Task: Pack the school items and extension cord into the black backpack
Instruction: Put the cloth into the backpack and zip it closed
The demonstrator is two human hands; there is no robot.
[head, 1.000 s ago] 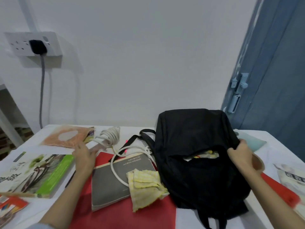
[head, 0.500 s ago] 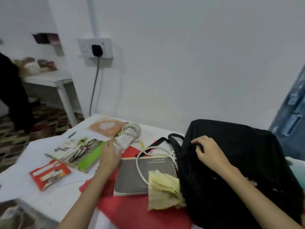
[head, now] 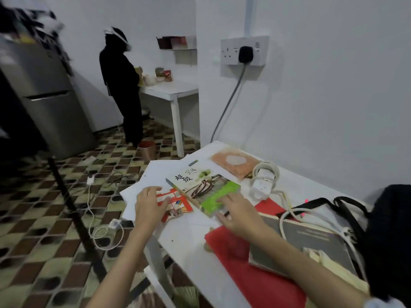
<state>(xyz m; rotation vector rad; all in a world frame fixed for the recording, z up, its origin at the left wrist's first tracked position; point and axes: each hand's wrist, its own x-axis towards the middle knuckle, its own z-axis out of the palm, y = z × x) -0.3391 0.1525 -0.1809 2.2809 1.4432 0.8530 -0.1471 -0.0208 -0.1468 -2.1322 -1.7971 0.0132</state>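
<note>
Both your hands are open; the green-covered book looks stiff and light, so hold its near edge

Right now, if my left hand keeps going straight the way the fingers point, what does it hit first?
Probably the red and white packet just under the left hand fingertips, then the green book; depth is unclear.

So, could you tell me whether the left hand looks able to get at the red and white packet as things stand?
Probably yes: the left hand is spread open just over the red and white packet, with nothing between them; only the green book overlaps its far edge.
</note>
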